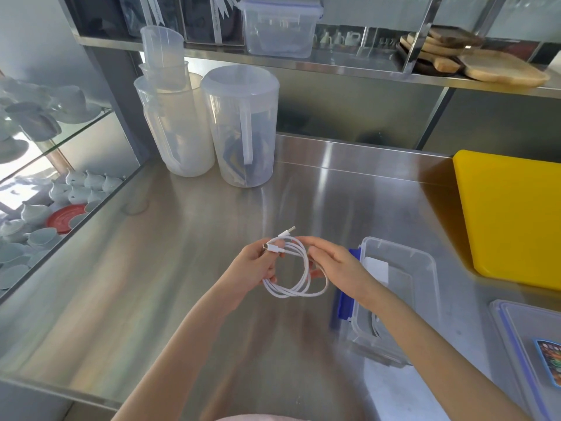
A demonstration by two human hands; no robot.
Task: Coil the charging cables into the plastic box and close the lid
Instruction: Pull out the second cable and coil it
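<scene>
My fingers on both hands pinch the white charging cable, already looped, beside the open clear plastic box; boxing and lidding remain, I judge.

Stainless steel bench, shiny, raised lip along back edge. Back left on bench: two tall translucent plastic jugs side by side, left one with smaller jugs stacked inside. Right side: yellow cutting board lying flat. Near front right: open clear plastic box with blue latch, white items inside. Far right edge: clear lid with blue seal, lying flat, colourful sticker on it.
</scene>
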